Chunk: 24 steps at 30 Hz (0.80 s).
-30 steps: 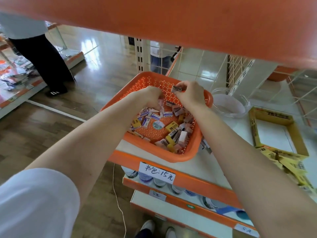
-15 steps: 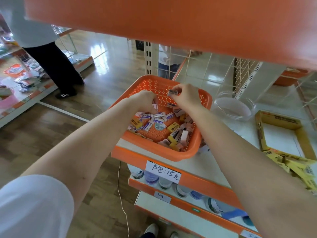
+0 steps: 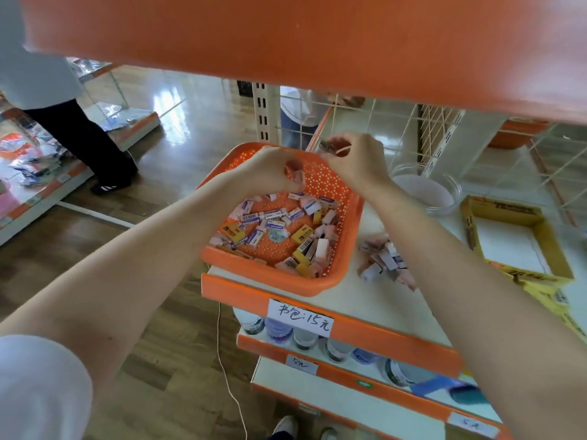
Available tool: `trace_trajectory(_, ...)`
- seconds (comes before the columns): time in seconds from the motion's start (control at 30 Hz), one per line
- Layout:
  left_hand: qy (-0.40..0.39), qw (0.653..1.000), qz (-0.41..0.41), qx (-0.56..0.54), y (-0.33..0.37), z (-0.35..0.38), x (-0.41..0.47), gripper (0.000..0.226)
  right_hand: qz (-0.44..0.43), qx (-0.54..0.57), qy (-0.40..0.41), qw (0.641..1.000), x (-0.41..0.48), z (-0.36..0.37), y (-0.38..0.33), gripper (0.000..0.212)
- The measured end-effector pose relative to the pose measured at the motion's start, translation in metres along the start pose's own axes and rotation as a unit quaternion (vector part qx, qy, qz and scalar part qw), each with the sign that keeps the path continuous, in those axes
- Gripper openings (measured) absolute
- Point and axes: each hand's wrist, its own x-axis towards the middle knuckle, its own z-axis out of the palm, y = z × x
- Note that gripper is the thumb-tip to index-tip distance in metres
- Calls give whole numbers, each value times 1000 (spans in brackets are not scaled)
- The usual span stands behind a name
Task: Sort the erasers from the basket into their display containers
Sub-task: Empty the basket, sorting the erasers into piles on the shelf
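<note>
Two hands, head view, both up over the far side of the orange basket at centre frame. The left hand curls its fingers round pink erasers; how many, I cannot tell. The right hand pinches one small eraser between thumb and fingertips, held above the basket's back rim. Down inside the basket sits a heap of loose erasers in pink, yellow and purple-and-white sleeves. Just right of the basket a small cluster of erasers lies on the white shelf, partly behind the right forearm. Further up and right sits a clear round container, and at the right edge an open yellow cardboard box. Lower centre shows a handwritten price label, with bottles beneath. In the upper left, another person stands on the wooden floor.
</note>
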Motion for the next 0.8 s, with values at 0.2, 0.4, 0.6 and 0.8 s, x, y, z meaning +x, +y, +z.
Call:
trace_trajectory(0.2, -5, 991, 87, -99, 77, 0, 18, 23, 54, -30, 24, 998, -29, -85, 35, 30)
trace_trajectory(0.4, -179, 965, 186, 39, 147, 38, 33, 27, 162, -84, -66, 981, -89, -128, 73, 25)
trace_trajectory(0.6, -216, 949, 203, 107, 157, 68, 36, 30, 161, -156, -127, 966, -126, -120, 99, 26)
trace_trajectory(0.8, -246, 940, 189, 141, 150, 72, 32, 40, 154, -119, -160, 968, -133, -106, 96, 35)
